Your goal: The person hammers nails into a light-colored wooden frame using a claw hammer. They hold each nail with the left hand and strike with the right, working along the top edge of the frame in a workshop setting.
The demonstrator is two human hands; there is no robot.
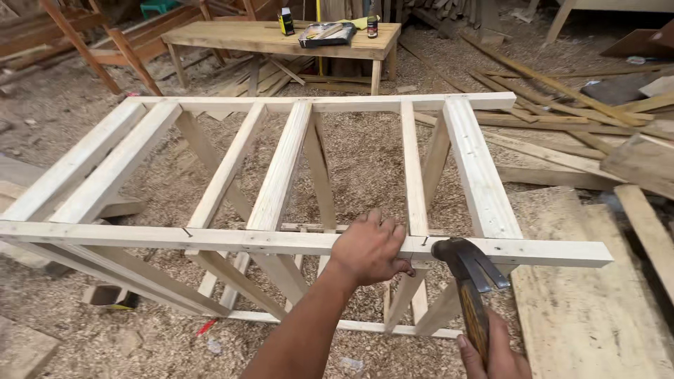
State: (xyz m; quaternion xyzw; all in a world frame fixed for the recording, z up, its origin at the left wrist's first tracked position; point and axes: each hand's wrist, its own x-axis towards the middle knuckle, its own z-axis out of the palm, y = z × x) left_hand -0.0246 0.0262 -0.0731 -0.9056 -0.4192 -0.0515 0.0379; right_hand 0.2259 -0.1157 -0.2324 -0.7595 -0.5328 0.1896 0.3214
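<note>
1. Steadying the front rail [210, 238] of a pale wooden frame [281, 161], the left hand [370, 247] lies palm down on it, fingers curled over the edge
2. The right hand [495, 354] is closed around the handle of a claw hammer [469, 270], its head just beside a nail [424, 241] standing proud of the rail
3. Judging by this, the slats are already in place; that nail and another [187, 232] farther left look not yet driven home

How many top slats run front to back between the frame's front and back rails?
6. Two side by side at the left end, one left of centre, a wide one in the middle, a thin one, and a wide one at right.
</note>
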